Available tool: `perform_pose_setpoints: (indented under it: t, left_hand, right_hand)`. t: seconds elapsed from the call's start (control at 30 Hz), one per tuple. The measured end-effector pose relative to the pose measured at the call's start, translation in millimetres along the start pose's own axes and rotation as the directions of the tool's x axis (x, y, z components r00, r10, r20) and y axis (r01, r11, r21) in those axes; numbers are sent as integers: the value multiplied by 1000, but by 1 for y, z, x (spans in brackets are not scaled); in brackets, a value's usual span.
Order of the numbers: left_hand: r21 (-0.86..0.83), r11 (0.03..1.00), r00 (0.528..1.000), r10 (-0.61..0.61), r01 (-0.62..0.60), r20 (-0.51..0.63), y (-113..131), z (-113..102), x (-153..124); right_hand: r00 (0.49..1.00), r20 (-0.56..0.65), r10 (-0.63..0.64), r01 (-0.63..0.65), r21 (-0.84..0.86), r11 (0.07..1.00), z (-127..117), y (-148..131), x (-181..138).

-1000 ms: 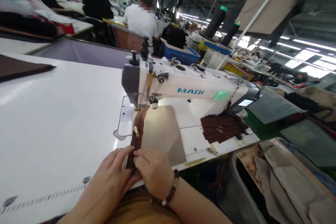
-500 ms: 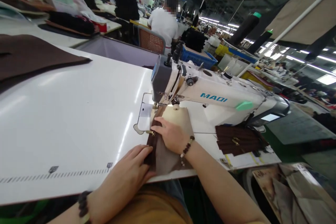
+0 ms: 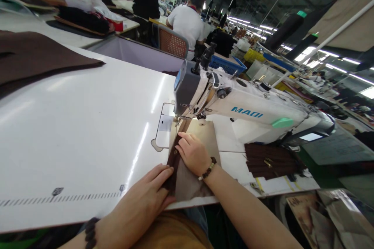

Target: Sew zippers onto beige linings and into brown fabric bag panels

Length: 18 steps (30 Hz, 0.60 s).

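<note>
Fingers (image 3: 160,172) flat, gripping nothing | left hand (image 3: 143,202) on zipper tape (image 3: 174,158) — right hand (image 3: 193,155) on beige panel (image 3: 209,134)

garment factory | sewing machine (image 3: 242,113) | rows of worktables | stacked fabric (image 3: 84,19) | strip lights

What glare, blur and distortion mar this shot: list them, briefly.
Head view: long white glare streaks run across the table; a bright patch under the sewing machine lights the tan fabric by the needle; ceiling lights at right are blown out; the wide lens bows the table's near edge and tilts the room; the left hand looks stretched close to the lens, the right hand sharp.
</note>
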<state>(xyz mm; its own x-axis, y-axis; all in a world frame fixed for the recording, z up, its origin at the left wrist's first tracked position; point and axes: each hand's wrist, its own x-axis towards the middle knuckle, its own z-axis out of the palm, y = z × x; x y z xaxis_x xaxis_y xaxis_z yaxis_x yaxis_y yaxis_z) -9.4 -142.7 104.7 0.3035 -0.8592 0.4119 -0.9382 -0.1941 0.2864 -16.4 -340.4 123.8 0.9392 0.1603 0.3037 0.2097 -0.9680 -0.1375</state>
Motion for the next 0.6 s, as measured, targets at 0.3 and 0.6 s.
perform_pose_setpoints:
  t: [0.3,0.6]
  left_hand:
    - [57,995,997,77,-79,31,-8,7,-14]
    - [-247,924,943,322,-293,87,-1,-32,-2]
  right_hand:
    - [991,31,130,-134,206,969,9,5,-4]
    - [989,90,119,-136,217,967,-9,-17,-41]
